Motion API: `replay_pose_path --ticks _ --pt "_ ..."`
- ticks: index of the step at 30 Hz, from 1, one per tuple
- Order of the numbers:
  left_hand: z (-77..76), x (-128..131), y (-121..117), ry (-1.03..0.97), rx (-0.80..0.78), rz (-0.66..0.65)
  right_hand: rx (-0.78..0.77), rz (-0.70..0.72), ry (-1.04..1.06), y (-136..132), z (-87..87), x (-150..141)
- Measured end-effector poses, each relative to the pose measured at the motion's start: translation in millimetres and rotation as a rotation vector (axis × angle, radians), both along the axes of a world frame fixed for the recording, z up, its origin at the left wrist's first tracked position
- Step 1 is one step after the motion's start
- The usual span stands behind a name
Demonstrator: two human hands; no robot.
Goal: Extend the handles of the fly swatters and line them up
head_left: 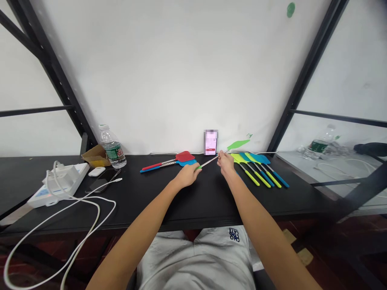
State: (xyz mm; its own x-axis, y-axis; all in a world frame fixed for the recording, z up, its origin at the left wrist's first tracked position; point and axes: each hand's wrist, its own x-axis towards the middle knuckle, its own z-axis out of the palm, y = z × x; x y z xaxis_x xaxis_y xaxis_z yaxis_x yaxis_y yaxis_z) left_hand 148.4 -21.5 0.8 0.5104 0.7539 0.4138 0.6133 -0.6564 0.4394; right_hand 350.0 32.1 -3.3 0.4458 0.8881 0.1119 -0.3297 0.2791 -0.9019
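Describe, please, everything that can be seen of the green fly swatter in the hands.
The green fly swatter has a flat, plastic-looking head, a thin silvery rod and a green handle, mostly hidden by the left hand. The right hand holds the rod near the head. It slants, head up to the right, above the black table.

- A plain white wall (181, 72) stood behind the table, and it carried a green mark (290, 9) high on the right side.
- The table (199, 205) had a black top, which was long and flat.
- A black metal post (58, 76) leaned in view at left, and another post (304, 76) at right.
- Beyond the right post, there was a pale grey surface (305, 177).
- The floor (328, 237) looked dark red.
- The light was soft on the wall.
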Motion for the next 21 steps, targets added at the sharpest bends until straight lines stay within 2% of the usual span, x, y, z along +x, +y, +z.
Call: replay_pose_path --ticks 2,6,9,14,21 --pt "3.8 -2.3 -0.4 -0.075 -0.158 -0.075 -0.005 -0.012 0.016 -0.9 1.7 3.6" --pt "16.2 -9.9 -5.5 -0.177 -0.723 -0.153 -0.001 -0.003 0.035 -2.8 4.6 8.2" --pt "24.2 -17.8 -8.7 -0.223 -0.961 -0.219 0.001 -0.019 0.045 -3.3 5.5 10.4" --pt "27.2 -28.6 -8.1 -0.216 -1.064 -0.227 -0.006 -0.052 0.075 -2.6 4.2 13.7" --pt "24.7 -34.3 -5.0 -0.141 -1.017 -0.210 -0.052 -0.122 0.080 -1.3 2.9 15.4"
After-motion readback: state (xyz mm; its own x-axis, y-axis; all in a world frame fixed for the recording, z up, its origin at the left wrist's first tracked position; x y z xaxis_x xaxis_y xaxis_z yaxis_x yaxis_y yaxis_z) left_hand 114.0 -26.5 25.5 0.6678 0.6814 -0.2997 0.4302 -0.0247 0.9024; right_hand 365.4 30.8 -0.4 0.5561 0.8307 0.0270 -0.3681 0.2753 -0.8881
